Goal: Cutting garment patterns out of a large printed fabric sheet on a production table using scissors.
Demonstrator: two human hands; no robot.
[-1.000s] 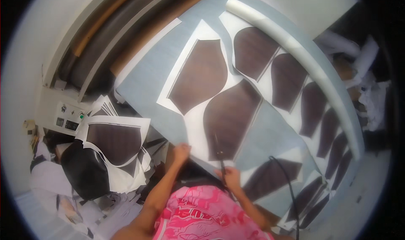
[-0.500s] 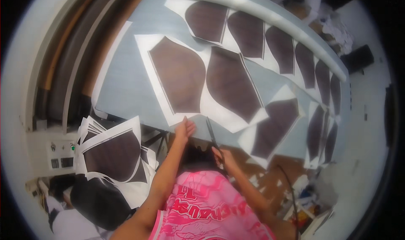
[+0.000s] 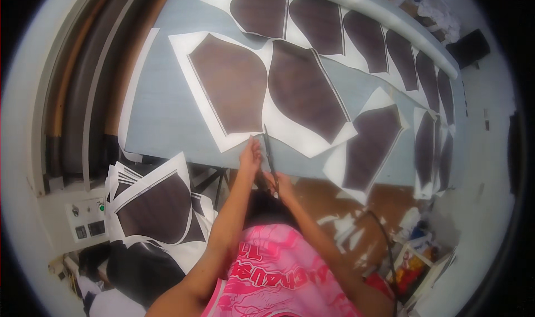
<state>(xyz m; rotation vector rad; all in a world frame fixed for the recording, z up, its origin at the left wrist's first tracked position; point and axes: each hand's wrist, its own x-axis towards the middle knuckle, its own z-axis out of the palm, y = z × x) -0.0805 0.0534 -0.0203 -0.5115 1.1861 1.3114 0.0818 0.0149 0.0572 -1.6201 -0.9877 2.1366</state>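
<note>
A large white sheet (image 3: 270, 113) printed with two dark brown curved garment shapes lies on the blue-grey table (image 3: 153, 102). At its near edge, my left hand (image 3: 251, 155) is closed on the white margin, just below the left shape. Long scissors (image 3: 268, 150) are gripped in my right hand (image 3: 280, 185), low in front of the table. Their blades point away from me, with the tip at the sheet's edge between the two printed shapes. Whether the blades are parted is hard to make out.
Several more printed sheets (image 3: 317, 24) spread along the far side, beside a long white roll (image 3: 384, 16). One printed piece (image 3: 370, 144) overhangs the near edge at right. A pile of printed sheets (image 3: 150, 205) stands at left by a control panel (image 3: 86, 216). White scraps (image 3: 348, 228) litter the floor.
My right hand has moved in toward my left, bringing the scissors up to the sheet's edge. My left hand has closed on the margin. The whole view has shifted slightly.
</note>
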